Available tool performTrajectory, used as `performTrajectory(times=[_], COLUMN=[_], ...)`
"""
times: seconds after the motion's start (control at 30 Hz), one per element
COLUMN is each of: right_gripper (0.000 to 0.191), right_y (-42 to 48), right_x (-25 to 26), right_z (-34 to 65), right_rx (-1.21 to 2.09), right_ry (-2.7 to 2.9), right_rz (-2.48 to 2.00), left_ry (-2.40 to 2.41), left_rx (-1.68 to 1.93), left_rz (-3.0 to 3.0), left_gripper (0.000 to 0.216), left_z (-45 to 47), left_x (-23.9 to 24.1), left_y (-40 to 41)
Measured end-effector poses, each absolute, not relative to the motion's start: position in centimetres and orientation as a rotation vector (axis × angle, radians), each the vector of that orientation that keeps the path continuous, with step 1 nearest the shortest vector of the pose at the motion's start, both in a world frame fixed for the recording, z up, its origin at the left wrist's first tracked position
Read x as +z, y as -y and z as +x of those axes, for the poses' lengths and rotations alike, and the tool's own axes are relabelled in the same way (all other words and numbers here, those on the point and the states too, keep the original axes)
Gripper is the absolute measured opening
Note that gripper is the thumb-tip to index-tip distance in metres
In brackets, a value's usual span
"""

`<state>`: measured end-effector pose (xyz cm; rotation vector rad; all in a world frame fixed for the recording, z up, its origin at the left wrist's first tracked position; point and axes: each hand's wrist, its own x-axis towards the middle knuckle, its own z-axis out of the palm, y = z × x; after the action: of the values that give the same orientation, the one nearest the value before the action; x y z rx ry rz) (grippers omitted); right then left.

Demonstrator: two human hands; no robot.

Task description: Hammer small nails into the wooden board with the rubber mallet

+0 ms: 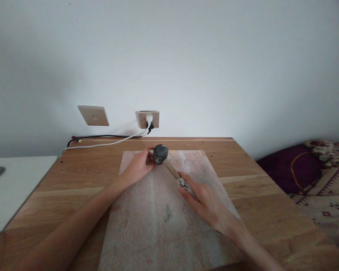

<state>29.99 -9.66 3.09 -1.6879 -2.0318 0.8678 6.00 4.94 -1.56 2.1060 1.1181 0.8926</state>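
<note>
– Pale board [130,233] nearest us, flat on the wooden table [260,210], loose nails [168,213] upon it. Our grips?
– Our right hand [205,200] is closed round the mallet [171,169] above the board, its dark head by our left hand [140,162]; we cannot tell what those curled fingers hold.
– Beyond?
– We note a row of nails [185,161], then the wall socket [142,120].

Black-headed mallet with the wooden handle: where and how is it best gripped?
Probably by its slim wooden handle, from the near right, where the right hand grips it: the handle slants that way, while the bulky black head is at the far end, beside the left hand.
</note>
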Motion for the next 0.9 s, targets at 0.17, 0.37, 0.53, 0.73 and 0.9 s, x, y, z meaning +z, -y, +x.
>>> performTrajectory(times=[0.17, 0.37, 0.53, 0.73, 0.9], right_gripper=[0.058, 0.06, 0.062, 0.061, 0.062], right_y=[9.7, 9.7, 10.0, 10.1, 10.0], right_x=[3.1, 4.2, 4.5, 4.4, 4.6], right_z=[30.1, 30.1, 30.2, 30.2, 30.0], right_rx=[0.844, 0.865, 0.826, 0.823, 0.839], right_ry=[2.037, 1.959, 1.961, 1.975, 1.963], right_rz=[-1.667, -1.715, -1.761, -1.754, -1.766], left_ry=[-1.31, -0.369, -0.151, -0.26, -1.05], left_rx=[0.872, 0.576, 0.487, 0.563, 0.939], left_rz=[2.394, 3.125, 3.269, 3.212, 2.528], left_gripper=[0.022, 0.015, 0.012, 0.012, 0.014], left_z=[4.9, 4.6, 6.1, 5.9, 4.1], left_x=[-0.5, 1.4, 2.1, 2.0, -0.2], left_y=[-2.8, 3.7, 6.8, 4.5, -1.4])
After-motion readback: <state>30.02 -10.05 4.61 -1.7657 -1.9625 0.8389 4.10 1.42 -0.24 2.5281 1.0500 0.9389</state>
